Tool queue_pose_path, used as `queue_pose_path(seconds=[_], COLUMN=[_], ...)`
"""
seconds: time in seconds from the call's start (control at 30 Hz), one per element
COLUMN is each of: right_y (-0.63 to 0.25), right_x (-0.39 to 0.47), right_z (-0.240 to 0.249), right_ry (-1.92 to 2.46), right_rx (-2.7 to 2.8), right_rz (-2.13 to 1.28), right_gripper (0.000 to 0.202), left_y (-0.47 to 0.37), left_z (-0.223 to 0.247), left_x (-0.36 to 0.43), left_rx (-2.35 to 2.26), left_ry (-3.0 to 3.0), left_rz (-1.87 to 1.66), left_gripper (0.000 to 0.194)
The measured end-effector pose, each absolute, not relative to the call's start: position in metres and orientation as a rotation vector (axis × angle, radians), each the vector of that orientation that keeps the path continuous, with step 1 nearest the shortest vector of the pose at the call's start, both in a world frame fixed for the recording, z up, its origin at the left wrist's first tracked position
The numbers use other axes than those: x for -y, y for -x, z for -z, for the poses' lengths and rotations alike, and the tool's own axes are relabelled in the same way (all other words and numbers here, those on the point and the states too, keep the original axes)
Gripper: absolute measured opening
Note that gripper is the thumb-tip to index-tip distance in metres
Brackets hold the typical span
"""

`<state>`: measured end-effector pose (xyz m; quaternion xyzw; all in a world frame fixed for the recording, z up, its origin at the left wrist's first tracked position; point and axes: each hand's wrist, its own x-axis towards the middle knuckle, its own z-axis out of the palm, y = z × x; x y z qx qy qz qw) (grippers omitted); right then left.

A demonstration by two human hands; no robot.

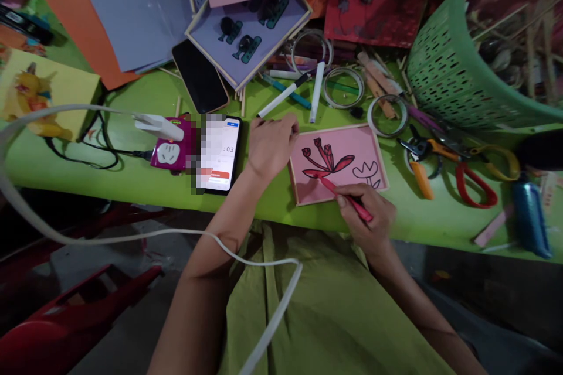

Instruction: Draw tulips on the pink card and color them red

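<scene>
A pink board point(308, 192) with a pale wooden frame lies on the green table. Red flowers and leaves outlined in black are drawn on it, with an uncoloured flower outline at its right. My right hand point(368, 217) grips a red marker point(358, 208), whose tip touches the lower left leaf. At the board's left edge rests my left hand point(271, 143), its fingers curled; whether they hold anything is hidden. A lit phone point(224, 155) lies just left of that hand.
Scissors point(477, 184), orange-handled pliers point(420, 173) and tape rolls point(389, 116) lie right of the board. A green basket point(466, 70) stands back right. Markers point(317, 91) and a dark phone point(200, 76) lie behind. A white cable point(109, 240) crosses my left arm.
</scene>
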<state>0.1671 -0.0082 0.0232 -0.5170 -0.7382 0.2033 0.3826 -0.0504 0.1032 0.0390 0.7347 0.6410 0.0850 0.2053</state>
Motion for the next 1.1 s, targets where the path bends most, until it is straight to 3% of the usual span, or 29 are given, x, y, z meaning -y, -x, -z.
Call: queue_pose_path(seconds=[1.1], right_y=[-0.1675], right_x=[0.005], right_z=[-0.022], right_ry=[1.214], right_rx=[1.99], right_rz=[-0.553], right_gripper=[0.015], left_y=[0.0512], left_z=[-0.0368], left_x=[-0.1022], left_rx=[-1.787], left_ry=[-2.063], left_rz=[-0.242], left_gripper=[0.018])
